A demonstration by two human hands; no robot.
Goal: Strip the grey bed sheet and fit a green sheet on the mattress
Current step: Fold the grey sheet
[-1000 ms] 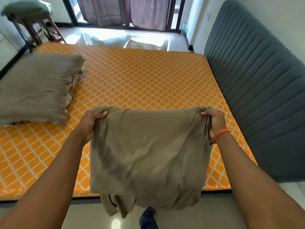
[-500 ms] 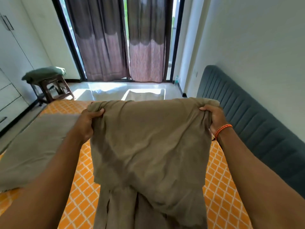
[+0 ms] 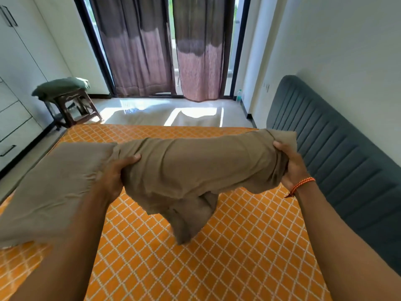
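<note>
pillow (image 3: 52, 192) cropped left, sheet (image 3: 195, 170) hiding fingers

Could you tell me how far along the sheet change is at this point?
Done: the mattress lies bare. In hand: left hand and right hand grip the bundled grey sheet. Left: fitting the green sheet, folded on the stool.

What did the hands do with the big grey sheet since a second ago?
The grey sheet hung flat like a curtain; now it is gathered into a thick bundle held level over the mattress, one end dangling. The left hand and right hand still grip its two ends. The pillow stayed put.
</note>
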